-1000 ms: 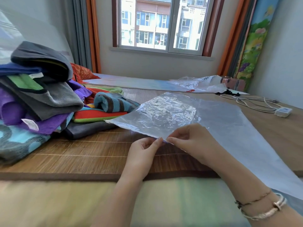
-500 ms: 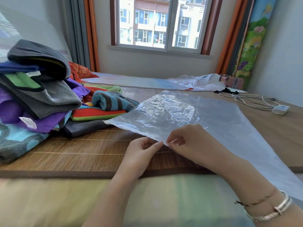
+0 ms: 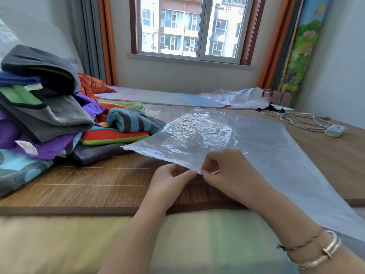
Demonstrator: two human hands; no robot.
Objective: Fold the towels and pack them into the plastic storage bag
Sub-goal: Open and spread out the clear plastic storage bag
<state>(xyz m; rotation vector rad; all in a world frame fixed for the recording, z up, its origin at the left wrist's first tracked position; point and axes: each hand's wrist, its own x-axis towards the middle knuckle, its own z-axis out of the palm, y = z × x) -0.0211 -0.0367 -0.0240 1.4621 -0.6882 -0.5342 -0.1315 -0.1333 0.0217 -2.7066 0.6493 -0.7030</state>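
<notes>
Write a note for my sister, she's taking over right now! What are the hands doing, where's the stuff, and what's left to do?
Left hand: pinches the near edge of the plastic bag.
Right hand: pinches the same edge right beside it; the two seem to be working the mouth open.
The bag lies flat on the bamboo mat, nothing in it.
The towels sit heaped at the left of the mat; some look roughly folded, others bunched.
Done: the bag is laid out and held.
Left: open the bag, fold the towels, pack them in.
</notes>
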